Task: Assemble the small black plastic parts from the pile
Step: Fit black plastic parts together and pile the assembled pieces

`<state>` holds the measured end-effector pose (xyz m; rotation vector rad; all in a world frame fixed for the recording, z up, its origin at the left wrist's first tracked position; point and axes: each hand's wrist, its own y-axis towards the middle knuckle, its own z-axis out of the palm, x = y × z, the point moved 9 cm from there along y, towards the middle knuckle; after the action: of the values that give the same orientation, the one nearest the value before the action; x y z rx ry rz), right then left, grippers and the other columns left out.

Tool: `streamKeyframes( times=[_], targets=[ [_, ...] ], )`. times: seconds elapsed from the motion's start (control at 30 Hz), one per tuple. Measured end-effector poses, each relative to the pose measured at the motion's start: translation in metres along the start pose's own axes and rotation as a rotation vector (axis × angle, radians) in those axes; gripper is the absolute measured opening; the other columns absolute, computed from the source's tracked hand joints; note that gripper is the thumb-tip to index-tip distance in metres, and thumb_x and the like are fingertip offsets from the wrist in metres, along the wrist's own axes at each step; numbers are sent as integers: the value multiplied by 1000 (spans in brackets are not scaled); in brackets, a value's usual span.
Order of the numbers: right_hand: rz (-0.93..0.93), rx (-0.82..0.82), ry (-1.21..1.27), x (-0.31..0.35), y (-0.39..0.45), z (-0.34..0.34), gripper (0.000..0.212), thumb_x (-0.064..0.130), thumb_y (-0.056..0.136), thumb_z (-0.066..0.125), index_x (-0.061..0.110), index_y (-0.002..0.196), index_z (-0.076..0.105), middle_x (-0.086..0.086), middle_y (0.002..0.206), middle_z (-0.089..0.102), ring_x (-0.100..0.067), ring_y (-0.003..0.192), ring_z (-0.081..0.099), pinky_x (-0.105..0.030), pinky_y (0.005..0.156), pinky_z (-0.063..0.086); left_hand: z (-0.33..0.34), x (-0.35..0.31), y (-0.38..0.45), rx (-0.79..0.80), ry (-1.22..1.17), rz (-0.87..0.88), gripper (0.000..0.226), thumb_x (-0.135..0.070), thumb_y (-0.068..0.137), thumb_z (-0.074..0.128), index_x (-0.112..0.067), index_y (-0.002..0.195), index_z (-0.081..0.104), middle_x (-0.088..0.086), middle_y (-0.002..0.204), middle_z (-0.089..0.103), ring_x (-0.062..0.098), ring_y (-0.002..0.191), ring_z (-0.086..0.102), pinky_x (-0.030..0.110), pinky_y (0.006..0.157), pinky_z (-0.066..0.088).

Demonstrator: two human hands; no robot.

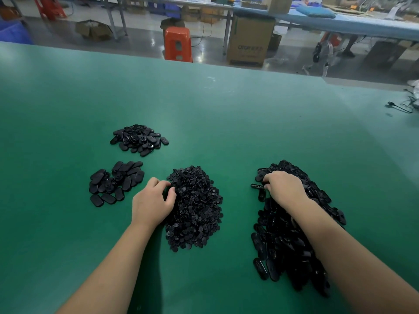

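I am at the picking step. My left hand curls into the small-parts heap at six o'clock; my right hand digs into the oval-shell pile at four o'clock. Whether either holds a piece, I cannot tell. Next, I judge, lift one of each and mate them.

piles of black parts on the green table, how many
4: far left pile; near left pile; centre pile under left hand; right pile under right hand.
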<state>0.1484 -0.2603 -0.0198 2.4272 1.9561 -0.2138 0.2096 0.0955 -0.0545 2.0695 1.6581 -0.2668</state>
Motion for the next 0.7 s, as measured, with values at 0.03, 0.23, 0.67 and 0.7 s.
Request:
streamKeyframes(
  times=[0.03, 0.23, 0.67, 0.7],
  targets=[
    [-4, -10, 0, 0, 0, -2, 19, 26, 100, 58, 22, 113, 72, -2, 112, 69, -27, 102, 65, -34, 77, 52, 0, 0, 0, 2, -1, -2, 22, -37, 96, 61, -23, 107, 73, -10, 94, 58, 11, 54, 52, 25, 49, 41],
    [112, -209, 490, 2, 1, -26, 19, 29, 96, 65, 20, 108, 77, 4, 86, 59, -20, 81, 59, -30, 71, 45, 1, 2, 1, 12, 3, -5, 22, -38, 94, 63, -24, 108, 73, -10, 94, 57, 13, 56, 55, 27, 50, 47],
    [590, -257, 1644, 86, -33, 47, 6, 22, 99, 61, 19, 98, 66, 1, 87, 69, -1, 53, 56, -24, 61, 50, 4, 7, 3, 13, -33, 1, 14, -43, 90, 69, -32, 97, 74, -15, 90, 55, 5, 55, 52, 24, 50, 45],
    [610, -270, 1666, 88, -34, 50, 6, 22, 99, 61, 19, 97, 66, 1, 84, 68, 1, 50, 55, -24, 61, 51, 4, 7, 3, 14, -34, 0, 13, -42, 90, 69, -32, 97, 74, -15, 89, 56, 5, 55, 52, 24, 50, 45]
  ],
)
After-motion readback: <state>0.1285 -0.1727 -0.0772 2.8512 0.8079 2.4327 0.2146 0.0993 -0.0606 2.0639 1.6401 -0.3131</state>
